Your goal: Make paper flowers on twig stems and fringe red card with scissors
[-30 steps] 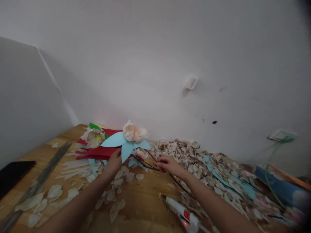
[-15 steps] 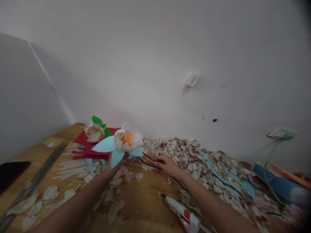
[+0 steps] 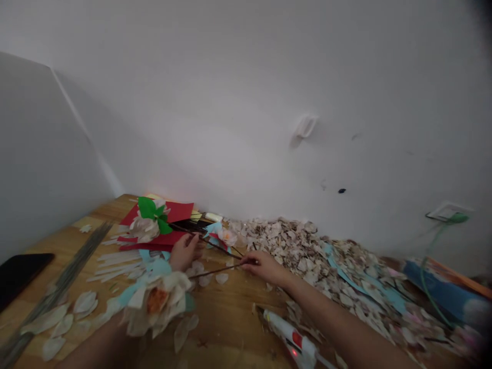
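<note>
A cream paper flower with light blue leaves hangs blurred in the foreground, over my left forearm. Its thin dark stem runs right to my right hand, which pinches it. My left hand rests on the wooden table with its fingers curled at another thin dark stem. That stem leads to a white flower with green leaves lying on red paper. A small pink flower lies just beyond my hands.
A large heap of pale petal scraps with blue strips fills the right side. A glue gun lies near my right forearm. Loose petals, thin wires and a black phone lie left. A green cable runs to a wall socket.
The blue-leaved flower has left my left hand and swung down toward me on its stem, held by my right hand. My left hand now rests at the other stem.
</note>
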Available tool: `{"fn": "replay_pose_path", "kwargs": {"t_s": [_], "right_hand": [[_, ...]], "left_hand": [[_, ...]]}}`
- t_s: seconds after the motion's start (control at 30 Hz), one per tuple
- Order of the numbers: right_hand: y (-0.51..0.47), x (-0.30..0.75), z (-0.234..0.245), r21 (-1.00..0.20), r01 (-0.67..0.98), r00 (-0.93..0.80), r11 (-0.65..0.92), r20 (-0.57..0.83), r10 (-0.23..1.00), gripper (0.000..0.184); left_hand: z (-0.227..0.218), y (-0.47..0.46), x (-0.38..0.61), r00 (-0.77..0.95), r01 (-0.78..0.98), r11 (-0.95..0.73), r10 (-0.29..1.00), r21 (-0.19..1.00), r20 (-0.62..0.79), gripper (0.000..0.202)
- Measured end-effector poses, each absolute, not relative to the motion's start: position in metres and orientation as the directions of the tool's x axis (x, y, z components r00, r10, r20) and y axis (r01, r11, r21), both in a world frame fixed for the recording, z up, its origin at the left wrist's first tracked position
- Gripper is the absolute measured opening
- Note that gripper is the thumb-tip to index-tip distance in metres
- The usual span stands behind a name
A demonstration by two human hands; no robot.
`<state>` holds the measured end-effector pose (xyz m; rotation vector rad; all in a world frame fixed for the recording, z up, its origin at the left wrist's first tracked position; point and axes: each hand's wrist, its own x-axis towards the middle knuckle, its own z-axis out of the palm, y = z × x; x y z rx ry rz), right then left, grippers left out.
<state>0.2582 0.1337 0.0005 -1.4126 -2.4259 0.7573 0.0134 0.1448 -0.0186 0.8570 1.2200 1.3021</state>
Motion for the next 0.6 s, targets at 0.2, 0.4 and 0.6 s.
{"fn": "replay_pose_path", "kwargs": {"t_s": [0.2,0.4,0.6], "right_hand": [[0.126,0.252,-0.003,-0.514,0.730,-0.574,0.450,-0.104,0.812,0.017],[0.128,0.247,-0.008,-0.498,0.719,-0.623,0.484,-0.155,0.766,0.018],[0.127,0.241,-0.007,-0.502,0.702,-0.644,0.506,-0.143,0.752,0.018]], "left_hand": [[-0.022,0.136,0.004,-0.026,-0.171,0.109,0.993,0.979,-0.115,0.025],[-0.029,0.128,-0.017,0.037,-0.117,0.040,0.999,0.992,-0.036,0.038],[-0.036,0.117,-0.038,0.052,-0.053,-0.008,0.999,0.999,0.011,0.039]]}}
